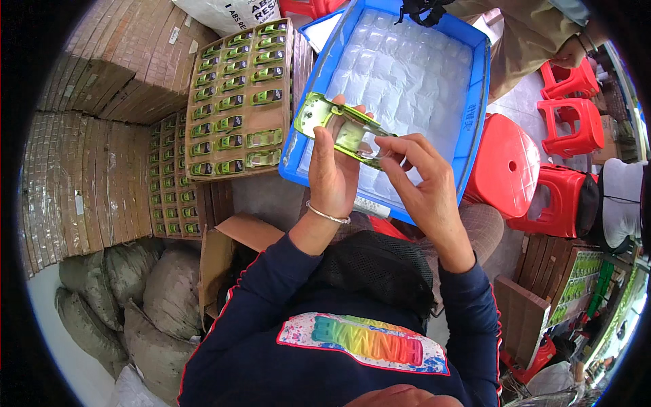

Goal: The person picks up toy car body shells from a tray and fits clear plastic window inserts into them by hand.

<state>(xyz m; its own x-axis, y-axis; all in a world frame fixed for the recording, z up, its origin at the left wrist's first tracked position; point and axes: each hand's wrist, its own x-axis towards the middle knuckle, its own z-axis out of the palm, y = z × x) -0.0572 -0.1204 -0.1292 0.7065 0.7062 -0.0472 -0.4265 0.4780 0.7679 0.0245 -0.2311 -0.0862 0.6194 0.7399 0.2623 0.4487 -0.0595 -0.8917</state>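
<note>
My left hand (332, 173) grips a bright green toy car body (314, 114) from below, its thumb on the near side. The shell lies hollow side up, tilted down to the right. At its right end, my right hand (430, 190) pinches a clear plastic piece (368, 145) between thumb and forefinger; its fit against the shell is partly hidden by the fingers. Both hands are above a blue plastic crate (479, 102), which holds rows of clear plastic parts (407, 88) under a filmy cover.
Left of the crate, a cardboard tray (256, 112) carries rows of green car bodies, beside stacked cardboard trays (81, 183). Grey sacks (173, 292) lie at lower left. Red stools (503, 166) stand on the right. Another person's hand (569, 53) shows at the upper right.
</note>
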